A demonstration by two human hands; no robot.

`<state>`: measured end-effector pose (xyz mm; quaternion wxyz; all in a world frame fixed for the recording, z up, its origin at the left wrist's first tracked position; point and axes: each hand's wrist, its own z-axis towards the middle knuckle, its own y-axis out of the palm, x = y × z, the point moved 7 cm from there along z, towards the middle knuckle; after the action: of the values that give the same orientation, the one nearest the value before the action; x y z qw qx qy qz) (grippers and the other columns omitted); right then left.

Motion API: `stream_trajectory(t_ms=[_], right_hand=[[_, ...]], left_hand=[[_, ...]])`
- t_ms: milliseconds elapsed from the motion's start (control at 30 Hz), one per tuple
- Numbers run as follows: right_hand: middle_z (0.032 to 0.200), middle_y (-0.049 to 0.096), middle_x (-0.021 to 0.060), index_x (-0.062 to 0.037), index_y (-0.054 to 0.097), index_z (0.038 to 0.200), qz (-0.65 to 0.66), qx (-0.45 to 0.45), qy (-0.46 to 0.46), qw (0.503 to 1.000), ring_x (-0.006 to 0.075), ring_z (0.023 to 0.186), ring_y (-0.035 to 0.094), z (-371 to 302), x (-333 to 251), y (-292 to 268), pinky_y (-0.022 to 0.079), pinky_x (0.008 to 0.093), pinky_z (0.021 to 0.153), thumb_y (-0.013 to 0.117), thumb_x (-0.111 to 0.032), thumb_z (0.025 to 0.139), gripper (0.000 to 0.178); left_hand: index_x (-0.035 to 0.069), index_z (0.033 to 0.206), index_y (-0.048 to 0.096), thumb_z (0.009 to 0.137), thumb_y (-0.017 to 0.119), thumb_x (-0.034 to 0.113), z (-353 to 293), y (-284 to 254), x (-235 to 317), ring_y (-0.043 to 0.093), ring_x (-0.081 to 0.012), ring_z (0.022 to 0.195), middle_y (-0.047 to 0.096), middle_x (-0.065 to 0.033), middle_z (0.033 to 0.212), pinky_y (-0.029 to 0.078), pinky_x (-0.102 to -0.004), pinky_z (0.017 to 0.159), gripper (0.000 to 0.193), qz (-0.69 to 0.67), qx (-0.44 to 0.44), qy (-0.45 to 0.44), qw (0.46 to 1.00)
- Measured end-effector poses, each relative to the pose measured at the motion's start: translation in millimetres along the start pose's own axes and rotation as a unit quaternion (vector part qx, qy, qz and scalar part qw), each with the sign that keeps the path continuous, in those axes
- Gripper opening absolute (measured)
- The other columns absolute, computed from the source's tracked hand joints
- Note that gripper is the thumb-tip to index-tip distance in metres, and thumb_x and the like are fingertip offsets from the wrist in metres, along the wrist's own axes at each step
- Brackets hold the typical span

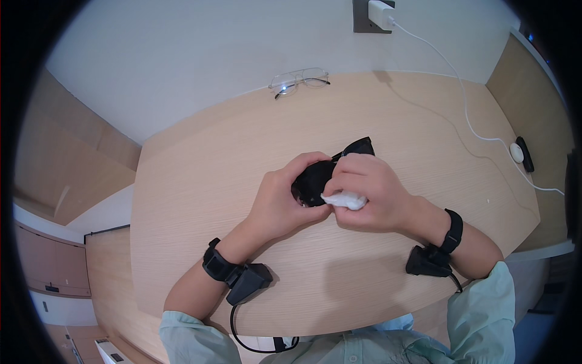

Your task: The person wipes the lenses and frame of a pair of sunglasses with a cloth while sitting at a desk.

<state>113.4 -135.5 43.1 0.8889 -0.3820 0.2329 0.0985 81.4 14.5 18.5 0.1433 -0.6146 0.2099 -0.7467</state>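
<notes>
Between my hands, above the middle of the table, is a pair of what look like black sunglasses [314,181]. One dark part sticks out past my right hand at the far side, and much of the rest is covered by fingers. My left hand [280,197] grips it from the left, with the thumb and fingers curled round its edge. In my right hand [373,191] is a crumpled white tissue or cloth [347,200], pinched and held against the dark piece.
Clear-lens glasses [299,81] lie by the wall at the table's [206,164] far edge. A white charger [381,14] sits in the wall socket, its cable running down the right side past a small white round object [516,152] and a black one [525,154]. Black devices are strapped to both wrists.
</notes>
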Motion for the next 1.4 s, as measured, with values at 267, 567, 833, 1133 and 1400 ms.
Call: stream_trajectory(t_ms=[267, 567, 833, 1133, 1400], right_hand=[[0.089, 0.065, 0.0078, -0.0059, 0.071, 0.091, -0.017, 0.101, 0.119, 0.988, 0.0279, 0.082, 0.062, -4.4, 19.8, -11.6, 0.051, 0.0388, 0.071, 0.076, -0.004, 0.075, 0.017], [0.093, 0.066, 0.007, -0.0078, 0.076, 0.1, 0.033, 0.073, 0.05, 0.996, 0.0267, 0.088, 0.063, -1.0, 10.0, -6.1, 0.051, 0.0382, 0.074, 0.077, -0.005, 0.077, 0.023], [0.095, 0.065, 0.0055, -0.0102, 0.075, 0.095, -0.019, 0.021, 0.004, 1.0, 0.0258, 0.09, 0.062, -1.3, -0.1, -4.1, 0.047, 0.0401, 0.08, 0.073, -0.006, 0.071, 0.025], [0.095, 0.064, 0.0052, -0.0092, 0.075, 0.098, -0.049, 0.108, 0.062, 0.991, 0.0261, 0.088, 0.061, -2.9, 12.9, -11.4, 0.047, 0.0393, 0.078, 0.072, -0.005, 0.073, 0.025], [0.094, 0.066, 0.0058, -0.0086, 0.075, 0.097, -0.003, 0.087, 0.031, 0.996, 0.026, 0.087, 0.062, -1.3, 6.8, -8.3, 0.048, 0.039, 0.076, 0.074, -0.003, 0.072, 0.026]], left_hand=[[0.007, 0.134, 0.062, 0.075, 0.093, 0.019, 0.0, 0.0, 3.0, 0.065, -0.0068, 0.083, 0.074, -0.0017, 0.105, 0.054, -0.0224, 0.069, 0.068, 0.004, 0.012, 0.022, 1.0], [0.007, 0.135, 0.061, 0.074, 0.092, 0.018, -0.5, 0.8, 2.0, 0.064, -0.0066, 0.08, 0.074, -0.0019, 0.103, 0.054, -0.0228, 0.069, 0.069, -0.001, 0.008, 0.014, 1.0], [0.008, 0.135, 0.061, 0.072, 0.09, 0.015, 0.5, 3.5, 0.9, 0.065, -0.0075, 0.083, 0.074, -0.0023, 0.105, 0.054, -0.0234, 0.07, 0.07, 0.003, -0.006, 0.006, 1.0], [0.007, 0.134, 0.061, 0.075, 0.093, 0.017, -0.4, 3.1, 2.3, 0.064, -0.0063, 0.082, 0.073, -0.0017, 0.102, 0.053, -0.0226, 0.068, 0.067, 0.008, -0.005, 0.006, 1.0], [0.007, 0.134, 0.061, 0.075, 0.091, 0.016, -0.7, 3.4, 4.7, 0.064, -0.0061, 0.078, 0.074, -0.0016, 0.1, 0.053, -0.0228, 0.067, 0.067, 0.009, 0.003, 0.011, 1.0]])
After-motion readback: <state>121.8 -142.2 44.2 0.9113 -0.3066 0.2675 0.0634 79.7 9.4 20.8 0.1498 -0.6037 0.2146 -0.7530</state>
